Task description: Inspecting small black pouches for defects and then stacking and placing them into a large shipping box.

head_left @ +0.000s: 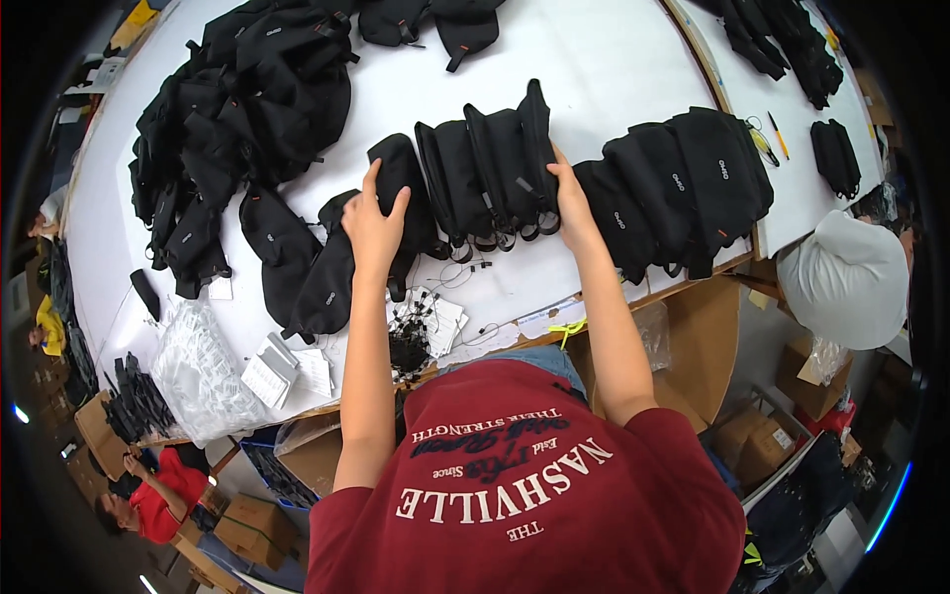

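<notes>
A white worktable (pixel 386 89) is filling the workroom before us. Nearest, our maroon shirt (pixel 614 515) is bearing bold white lettering. Beyond, our left hand (pixel 373 226) is holding thumb and fingers apart, left of the standing row of black pouches (pixel 480 178); our right hand (pixel 576 203) is touching its right end—whether clamping, we cannot tell. We are probably straightening the row; the next move is likely requiring even side support—while, farther left, piled pouches (pixel 257 109) are showing small pale marks.
</notes>
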The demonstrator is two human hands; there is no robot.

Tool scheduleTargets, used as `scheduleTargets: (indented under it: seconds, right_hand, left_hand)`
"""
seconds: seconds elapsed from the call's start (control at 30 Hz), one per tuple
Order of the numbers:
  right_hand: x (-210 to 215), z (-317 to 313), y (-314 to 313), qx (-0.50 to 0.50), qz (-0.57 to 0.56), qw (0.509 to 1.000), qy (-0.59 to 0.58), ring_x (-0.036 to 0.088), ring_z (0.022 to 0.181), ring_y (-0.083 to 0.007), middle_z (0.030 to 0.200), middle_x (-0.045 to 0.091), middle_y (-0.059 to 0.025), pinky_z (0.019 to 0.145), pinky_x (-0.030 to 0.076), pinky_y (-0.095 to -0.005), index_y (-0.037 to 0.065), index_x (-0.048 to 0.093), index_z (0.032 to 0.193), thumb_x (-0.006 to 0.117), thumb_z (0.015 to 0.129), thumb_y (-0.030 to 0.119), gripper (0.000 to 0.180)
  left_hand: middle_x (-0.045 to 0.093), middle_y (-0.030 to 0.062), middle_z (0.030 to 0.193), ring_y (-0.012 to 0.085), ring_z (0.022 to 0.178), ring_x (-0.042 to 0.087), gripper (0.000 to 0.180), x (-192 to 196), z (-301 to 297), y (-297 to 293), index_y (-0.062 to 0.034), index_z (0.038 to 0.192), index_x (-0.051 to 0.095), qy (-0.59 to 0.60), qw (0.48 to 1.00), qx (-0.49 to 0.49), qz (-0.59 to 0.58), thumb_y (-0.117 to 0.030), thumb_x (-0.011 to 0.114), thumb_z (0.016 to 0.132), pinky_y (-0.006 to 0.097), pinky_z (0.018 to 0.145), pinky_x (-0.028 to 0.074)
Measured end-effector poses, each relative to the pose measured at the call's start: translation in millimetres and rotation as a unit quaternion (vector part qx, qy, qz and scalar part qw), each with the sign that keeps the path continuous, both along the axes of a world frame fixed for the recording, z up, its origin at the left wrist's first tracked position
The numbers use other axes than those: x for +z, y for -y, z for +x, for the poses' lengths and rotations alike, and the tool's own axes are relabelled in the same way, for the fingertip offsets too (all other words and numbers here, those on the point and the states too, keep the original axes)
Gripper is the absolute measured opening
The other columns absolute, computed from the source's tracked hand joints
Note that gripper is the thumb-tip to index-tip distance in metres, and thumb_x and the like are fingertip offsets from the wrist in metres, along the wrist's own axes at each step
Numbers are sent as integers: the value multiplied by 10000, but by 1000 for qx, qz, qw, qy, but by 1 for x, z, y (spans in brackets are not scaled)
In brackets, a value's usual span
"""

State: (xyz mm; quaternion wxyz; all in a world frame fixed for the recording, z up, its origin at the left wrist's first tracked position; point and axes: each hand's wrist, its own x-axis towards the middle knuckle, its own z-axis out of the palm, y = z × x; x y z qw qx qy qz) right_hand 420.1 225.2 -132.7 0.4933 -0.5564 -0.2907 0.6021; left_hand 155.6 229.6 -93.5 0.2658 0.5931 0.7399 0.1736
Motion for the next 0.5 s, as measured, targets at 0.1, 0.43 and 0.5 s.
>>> scheduleTargets:
  seconds: [0.1,0.43,0.5]
  right_hand:
    - [33,-18,1,43,-167,982,-71,440,1239,-194,1353,452,-114,1019,340,-274,62,320,1430,489,908,387,637]
    - [-13,-35,-5,95,-26,976,194,416,1254,-303,1298,494,-156,1063,283,-345,143,459,1378,592,847,507,657]
    - [-11,-32,2,170,-18,879,444,321,1300,-335,1369,420,-167,1082,227,-421,202,461,1380,530,863,543,623]
  left_hand:
    - [574,205,1107,385,1124,513,557,1,10,8,-182,1388,399,158,983,24,93,-253,595,872,409,964,388]
    - [301,227,1427,433,1278,329,466,-11,16,8,-164,1342,457,-34,984,-12,176,-255,562,897,489,1052,287]
    - [321,191,1443,400,1303,325,441,8,38,-3,-165,1324,489,-79,953,-108,273,-235,564,895,477,1080,247]
